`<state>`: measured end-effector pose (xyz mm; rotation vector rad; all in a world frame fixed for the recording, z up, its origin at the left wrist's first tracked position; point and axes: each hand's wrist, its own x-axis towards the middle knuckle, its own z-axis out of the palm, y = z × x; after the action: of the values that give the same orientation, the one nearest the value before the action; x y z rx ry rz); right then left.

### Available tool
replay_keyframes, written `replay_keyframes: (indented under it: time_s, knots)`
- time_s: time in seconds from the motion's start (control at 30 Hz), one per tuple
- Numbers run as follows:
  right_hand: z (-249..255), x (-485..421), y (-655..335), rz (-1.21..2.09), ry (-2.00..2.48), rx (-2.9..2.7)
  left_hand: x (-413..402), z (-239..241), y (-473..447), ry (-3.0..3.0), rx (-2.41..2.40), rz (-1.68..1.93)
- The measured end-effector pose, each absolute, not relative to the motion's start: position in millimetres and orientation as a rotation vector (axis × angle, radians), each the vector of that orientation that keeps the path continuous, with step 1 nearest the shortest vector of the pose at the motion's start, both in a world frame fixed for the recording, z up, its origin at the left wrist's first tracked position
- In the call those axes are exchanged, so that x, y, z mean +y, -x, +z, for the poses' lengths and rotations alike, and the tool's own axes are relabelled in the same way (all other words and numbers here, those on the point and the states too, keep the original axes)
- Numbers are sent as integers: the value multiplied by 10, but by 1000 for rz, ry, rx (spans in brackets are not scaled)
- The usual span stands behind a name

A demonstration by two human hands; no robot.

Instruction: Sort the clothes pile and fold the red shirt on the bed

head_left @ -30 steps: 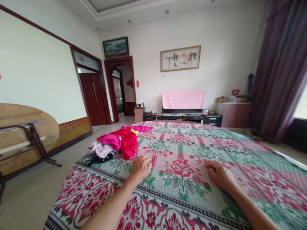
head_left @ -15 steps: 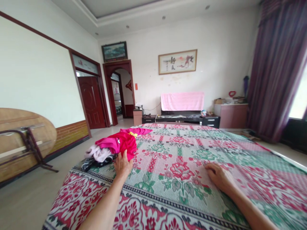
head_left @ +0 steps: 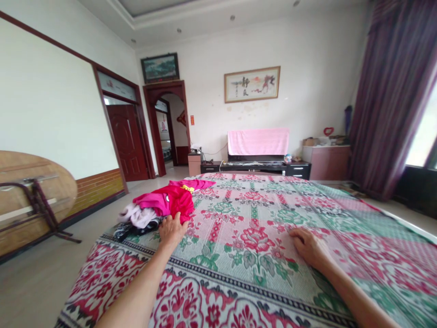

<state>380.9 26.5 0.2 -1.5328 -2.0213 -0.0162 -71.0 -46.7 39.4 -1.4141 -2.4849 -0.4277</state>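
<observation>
A heap of clothes lies on the left part of a flowered bedspread (head_left: 235,248). It has a red and pink garment (head_left: 179,200) with a yellow print, a pale pink piece (head_left: 136,214) and a black-and-white piece (head_left: 131,230). My left hand (head_left: 172,231) lies at the near edge of the heap, fingers apart, their tips touching the red cloth without gripping it. Farther right, my right hand (head_left: 310,247) rests palm down on the bedspread. Its fingers are loosely bent, with nothing seen in them.
A folded round table (head_left: 63,182) leans at the left wall. Past the far edge of the bedspread, a pink cloth (head_left: 258,141) hangs over something on a low black cabinet (head_left: 298,170). A purple curtain (head_left: 385,109) hangs at the right. Doorways open at the back left.
My left hand has drawn back slightly from the red cloth, and its fingers have spread lower. My right hand stays on the bedspread nearly unchanged. The view has shifted a little.
</observation>
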Motion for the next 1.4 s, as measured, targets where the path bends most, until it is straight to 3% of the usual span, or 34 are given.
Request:
replay_keyframes:
  time_s: [0.33, 0.53, 0.9, 1.17, 1.4]
  knots:
    - [331, 97, -3544, -174, 1761, -2084, -426, 343, 856, 1463, -2444, -450]
    - [352, 138, -3497, -198, 1814, -2011, -363, 414, 1022, 1484, -2449, -721]
    - [331, 160, -3549, -121, 1799, -2021, -311, 423, -45, 2187, -2041, -949]
    - [363, 138, -3532, -119, 1838, -2018, -493, 543, -448, 2627, -1801, -1421]
    - [278, 198, -3581, -139, 1751, -2032, -595, 641, -518, 3338, -1492, -1123]
